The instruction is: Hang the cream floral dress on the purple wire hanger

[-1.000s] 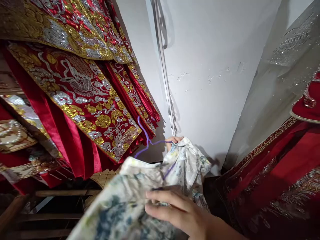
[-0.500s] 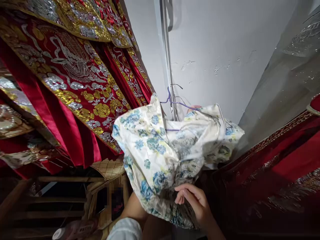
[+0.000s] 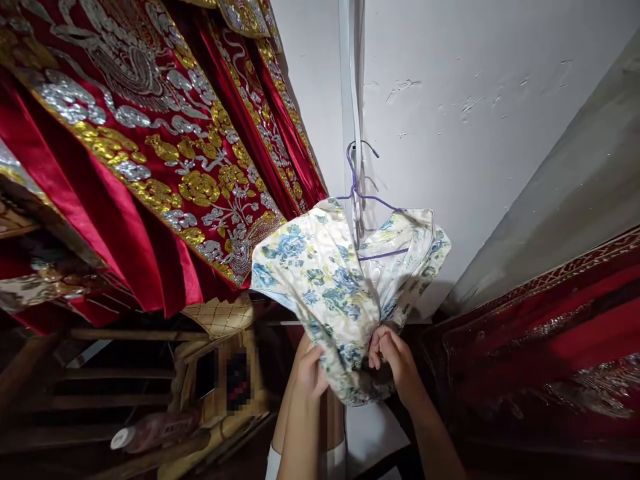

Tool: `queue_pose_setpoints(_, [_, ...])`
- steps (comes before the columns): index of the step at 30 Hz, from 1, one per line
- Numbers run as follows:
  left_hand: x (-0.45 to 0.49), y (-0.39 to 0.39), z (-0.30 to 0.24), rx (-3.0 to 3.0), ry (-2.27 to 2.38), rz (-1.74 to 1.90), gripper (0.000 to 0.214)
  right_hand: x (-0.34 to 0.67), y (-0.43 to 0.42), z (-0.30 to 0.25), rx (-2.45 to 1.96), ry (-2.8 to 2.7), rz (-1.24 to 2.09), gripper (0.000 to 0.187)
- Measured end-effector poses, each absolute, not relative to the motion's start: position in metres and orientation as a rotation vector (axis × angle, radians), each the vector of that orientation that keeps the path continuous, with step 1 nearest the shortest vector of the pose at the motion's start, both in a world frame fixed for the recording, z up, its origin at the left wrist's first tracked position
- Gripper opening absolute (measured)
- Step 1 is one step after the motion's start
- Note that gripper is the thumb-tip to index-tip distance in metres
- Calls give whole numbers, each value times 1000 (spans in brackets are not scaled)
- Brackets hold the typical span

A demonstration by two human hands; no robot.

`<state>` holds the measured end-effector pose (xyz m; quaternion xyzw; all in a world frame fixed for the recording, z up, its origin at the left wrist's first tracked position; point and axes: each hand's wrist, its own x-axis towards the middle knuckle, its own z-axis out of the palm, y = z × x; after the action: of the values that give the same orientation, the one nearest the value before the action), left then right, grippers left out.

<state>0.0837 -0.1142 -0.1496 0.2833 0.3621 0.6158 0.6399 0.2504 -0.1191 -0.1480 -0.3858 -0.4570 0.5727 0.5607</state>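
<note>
A white floral blouse [image 3: 330, 273] with blue blooms hangs on a purple hanger [image 3: 377, 199] against the wall. Its neckline is open and the hanger's lower bar shows inside. My left hand [image 3: 311, 373] grips the lower left edge of the blouse, with its fingertips partly behind the cloth. At the front of the blouse, low on the right, my right hand [image 3: 391, 352] has curled fingers pinched on the fabric. The bottom of the garment is bunched between both hands.
Red embroidered cloth [image 3: 200, 147] with gold and silver sequins hangs at left. A white pole [image 3: 351, 80] runs up the wall behind the hanger. Below left are a wooden chair [image 3: 190, 360] and a pink bottle [image 3: 157, 430]. More red fabric [image 3: 565, 340] hangs at right.
My left hand has come into view at the blouse's left edge. My right hand has closed on the front. The blouse hangs narrower, its bottom gathered up, and the view has shifted.
</note>
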Motion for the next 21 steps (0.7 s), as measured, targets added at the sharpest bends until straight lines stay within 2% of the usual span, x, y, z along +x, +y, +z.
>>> queue_pose_setpoints(5, [85,-121,-146,509,802,1308,58,245,-105,-135,-1008,-1017,1322,57])
queue_pose_setpoints(13, [89,-122,-150,422,783,1345,61,242,-105,-112,-1054,-1094,1275,34])
queue_pose_setpoints(18, [72,-113,-154,443,862,1439,48,245,-108,-113,-1102,-1116,1260,39])
queue_pose_setpoints(21, [52,-105,-159,444,990,1721,44,242,-117,-124,-1148,-1170,1353,42])
